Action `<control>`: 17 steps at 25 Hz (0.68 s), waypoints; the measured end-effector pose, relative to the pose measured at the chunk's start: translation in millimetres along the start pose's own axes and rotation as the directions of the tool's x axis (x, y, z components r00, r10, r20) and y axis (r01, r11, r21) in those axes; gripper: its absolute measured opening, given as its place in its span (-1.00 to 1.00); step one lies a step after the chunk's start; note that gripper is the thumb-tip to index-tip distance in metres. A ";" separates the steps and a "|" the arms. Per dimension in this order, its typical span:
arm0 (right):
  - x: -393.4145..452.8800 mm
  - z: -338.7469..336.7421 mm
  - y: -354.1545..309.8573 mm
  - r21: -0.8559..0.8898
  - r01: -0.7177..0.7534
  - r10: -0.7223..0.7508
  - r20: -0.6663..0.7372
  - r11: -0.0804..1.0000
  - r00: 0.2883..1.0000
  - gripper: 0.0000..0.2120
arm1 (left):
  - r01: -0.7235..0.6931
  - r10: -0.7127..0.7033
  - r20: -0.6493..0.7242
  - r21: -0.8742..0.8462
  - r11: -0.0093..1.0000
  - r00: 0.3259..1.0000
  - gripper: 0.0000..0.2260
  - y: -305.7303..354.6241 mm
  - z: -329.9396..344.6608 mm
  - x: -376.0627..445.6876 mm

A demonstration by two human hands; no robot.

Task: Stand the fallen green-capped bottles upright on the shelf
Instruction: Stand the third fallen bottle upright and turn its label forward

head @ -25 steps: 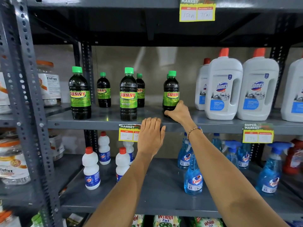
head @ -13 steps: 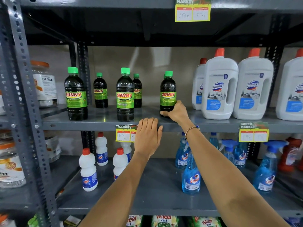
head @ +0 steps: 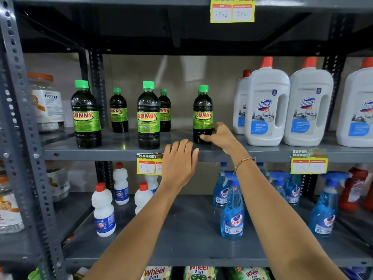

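Nearest, the left hand [head: 178,162] is held open and flat, fingers together, against the front edge of the shelf [head: 113,153], just left of and below the right bottle [head: 202,116], with a price tag [head: 148,164] partly covered beside it. The right bottle is seen upright near that edge, its base gripped by the right hand [head: 221,136], thumb across the front and fingers behind. Further left of it, two bottles [head: 148,116] [head: 85,116] are stood upright, and behind these two smaller-looking ones [head: 118,111] [head: 165,111], also upright.
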State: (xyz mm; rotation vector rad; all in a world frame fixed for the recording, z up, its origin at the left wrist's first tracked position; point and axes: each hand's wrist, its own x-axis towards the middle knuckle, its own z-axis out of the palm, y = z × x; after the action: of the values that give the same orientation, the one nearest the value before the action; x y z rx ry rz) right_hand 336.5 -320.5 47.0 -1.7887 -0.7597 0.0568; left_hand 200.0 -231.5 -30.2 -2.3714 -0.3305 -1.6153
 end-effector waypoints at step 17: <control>3.2 -10.3 8.9 0.018 0.034 -0.034 -0.001 0.999 0.999 -0.48 | 0.606 -0.218 0.692 -0.382 0.698 0.688 -0.63 -14.1 27.9 91.3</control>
State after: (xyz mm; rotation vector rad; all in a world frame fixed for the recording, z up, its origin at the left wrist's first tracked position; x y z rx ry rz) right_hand 347.3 -328.9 44.1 -1.7583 -0.7867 0.0397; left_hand 252.6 -204.9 46.2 -3.5348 -0.6387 -1.1424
